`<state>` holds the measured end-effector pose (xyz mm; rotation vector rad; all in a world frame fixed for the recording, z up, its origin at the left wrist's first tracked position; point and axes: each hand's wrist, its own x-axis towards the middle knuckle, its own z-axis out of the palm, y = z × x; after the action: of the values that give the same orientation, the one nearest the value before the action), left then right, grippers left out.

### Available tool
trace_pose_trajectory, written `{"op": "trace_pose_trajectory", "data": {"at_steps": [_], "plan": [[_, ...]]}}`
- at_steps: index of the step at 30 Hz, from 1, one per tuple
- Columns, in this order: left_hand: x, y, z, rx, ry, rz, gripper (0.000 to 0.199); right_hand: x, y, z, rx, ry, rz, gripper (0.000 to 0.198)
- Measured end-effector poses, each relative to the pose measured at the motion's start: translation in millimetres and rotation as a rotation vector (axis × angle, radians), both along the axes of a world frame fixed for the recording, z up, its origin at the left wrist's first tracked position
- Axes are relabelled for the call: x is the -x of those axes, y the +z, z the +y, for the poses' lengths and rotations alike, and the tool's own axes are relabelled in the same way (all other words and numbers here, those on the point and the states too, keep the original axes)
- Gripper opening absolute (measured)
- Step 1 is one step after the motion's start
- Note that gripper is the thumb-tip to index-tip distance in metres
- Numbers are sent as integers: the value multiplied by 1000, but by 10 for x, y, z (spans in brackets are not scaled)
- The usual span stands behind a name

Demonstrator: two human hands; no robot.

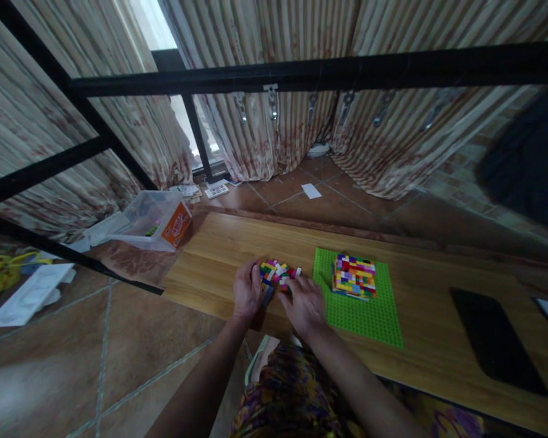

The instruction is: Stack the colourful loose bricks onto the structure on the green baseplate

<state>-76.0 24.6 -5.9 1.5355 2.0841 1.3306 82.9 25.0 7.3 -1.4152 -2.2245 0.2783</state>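
Observation:
A small pile of loose, mixed-colour toy bricks (277,271) lies on the wooden tabletop between my hands. My left hand (246,291) rests at the pile's left side, its fingers curled in; what they hold, if anything, is hidden. Reaching over the pile's right front edge is my right hand (307,304), thumb and bent fingers apart, touching or just above the bricks. A dark grey-blue brick piece (268,296) lies close to my left thumb. To the right, a green baseplate (365,319) carries a squarish, many-coloured block of stacked bricks (354,277).
A clear plastic box (148,219) with an orange label stands beyond the table's left end. A black flat object (497,340) lies on the right of the wooden table (420,292). Black metal bars (301,76) with hanging clips cross in front of striped curtains (265,134).

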Motion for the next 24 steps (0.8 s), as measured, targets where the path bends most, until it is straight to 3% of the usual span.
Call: {"op": "trace_pose_trajectory", "data": {"at_steps": [5, 9, 15, 19, 21, 24], "plan": [[0, 16, -11, 12, 0, -4, 37, 59, 19, 30, -66, -29, -104, 9], [1, 19, -18, 4, 8, -27, 36, 12, 3, 19, -49, -30, -44, 18], [4, -15, -20, -68, 54, -137, 35, -188, -17, -10, 168, -104, 405, 25], [-81, 105, -125, -189, 63, -133, 31, -269, 74, -55, 366, -186, 821, 23], [-189, 242, -212, -217, -6, -137, 29, -285, 166, -100, 426, -210, 988, 22], [-429, 469, -328, -119, -267, -311, 26, -307, 333, -191, 462, -207, 1111, 21]]}}
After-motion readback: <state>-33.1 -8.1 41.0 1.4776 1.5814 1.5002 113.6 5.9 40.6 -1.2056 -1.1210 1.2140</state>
